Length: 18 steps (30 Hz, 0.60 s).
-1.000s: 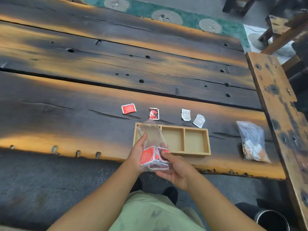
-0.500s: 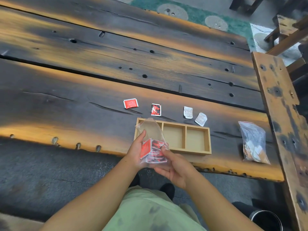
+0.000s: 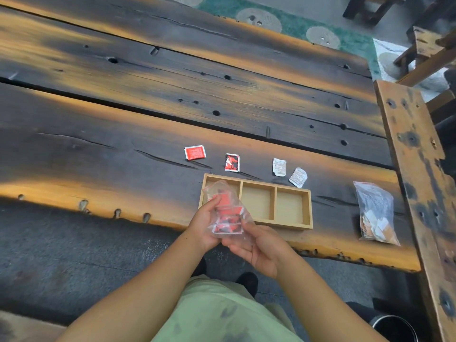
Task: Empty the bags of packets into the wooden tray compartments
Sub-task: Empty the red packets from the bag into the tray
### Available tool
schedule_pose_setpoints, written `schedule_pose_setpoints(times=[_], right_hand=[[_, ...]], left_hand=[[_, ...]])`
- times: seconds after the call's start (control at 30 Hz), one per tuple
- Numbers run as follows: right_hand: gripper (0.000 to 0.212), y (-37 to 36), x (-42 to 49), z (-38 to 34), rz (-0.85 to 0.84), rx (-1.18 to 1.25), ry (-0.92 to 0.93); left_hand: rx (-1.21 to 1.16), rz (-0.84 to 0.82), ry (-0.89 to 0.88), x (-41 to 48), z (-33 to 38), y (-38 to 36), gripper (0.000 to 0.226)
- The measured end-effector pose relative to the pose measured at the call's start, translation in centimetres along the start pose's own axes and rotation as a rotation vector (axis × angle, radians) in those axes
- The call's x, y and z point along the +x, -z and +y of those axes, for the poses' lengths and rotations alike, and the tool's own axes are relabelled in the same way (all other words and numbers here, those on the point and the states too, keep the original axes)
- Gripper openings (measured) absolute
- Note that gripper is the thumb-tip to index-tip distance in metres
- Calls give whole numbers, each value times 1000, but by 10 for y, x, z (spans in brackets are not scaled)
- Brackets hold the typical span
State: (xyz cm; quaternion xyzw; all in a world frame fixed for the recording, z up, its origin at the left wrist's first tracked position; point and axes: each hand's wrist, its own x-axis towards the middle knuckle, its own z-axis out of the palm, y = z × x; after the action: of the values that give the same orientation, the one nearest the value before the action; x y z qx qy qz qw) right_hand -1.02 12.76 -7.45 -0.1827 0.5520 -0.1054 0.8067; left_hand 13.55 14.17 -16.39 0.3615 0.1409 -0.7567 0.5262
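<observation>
A clear plastic bag of red packets [image 3: 225,213] is held over the left end of the wooden tray [image 3: 307,213], which has three compartments. My left hand [image 3: 203,227] grips the bag's left side. Under its lower right corner sits my right hand [image 3: 259,248], fingers pinching the plastic. The middle and right compartments hold nothing; the bag hides most of the left one. A second clear bag of white and tan packets [image 3: 376,213] lies on the table to the tray's right.
Loose packets lie just behind the tray: a red packet [image 3: 195,152], a red-and-black packet [image 3: 232,162], and two white packets [image 3: 279,166] [image 3: 298,177]. The table's front edge runs just below the tray. A wooden bench [image 3: 419,169] borders the right side.
The bag has moved forward from the table's edge to over the tray's left end, and its packets have shifted inside. Both hands have kept their hold.
</observation>
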Motion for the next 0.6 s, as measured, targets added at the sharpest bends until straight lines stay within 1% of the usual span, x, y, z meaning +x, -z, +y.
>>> schedule_pose_setpoints(times=[0.1, 0.2, 0.3, 0.47, 0.6], right_hand=[[36, 1, -1, 0, 7, 12, 3], [35, 1, -3, 0, 5, 23, 8], [34, -1, -8, -2, -9, 24, 16], [32, -5, -15, -9, -34, 24, 36], [33, -7, -17, -13, -45, 31, 46]], left_hand=[[19, -10, -11, -2, -1, -3, 63], [30, 20, -30, -3, -1, -3, 68], [-9, 24, -39, -6, 1, -5, 71], [-46, 27, -52, -12, 7, -13, 65], [-6, 32, -61, -16, 12, -16, 63]])
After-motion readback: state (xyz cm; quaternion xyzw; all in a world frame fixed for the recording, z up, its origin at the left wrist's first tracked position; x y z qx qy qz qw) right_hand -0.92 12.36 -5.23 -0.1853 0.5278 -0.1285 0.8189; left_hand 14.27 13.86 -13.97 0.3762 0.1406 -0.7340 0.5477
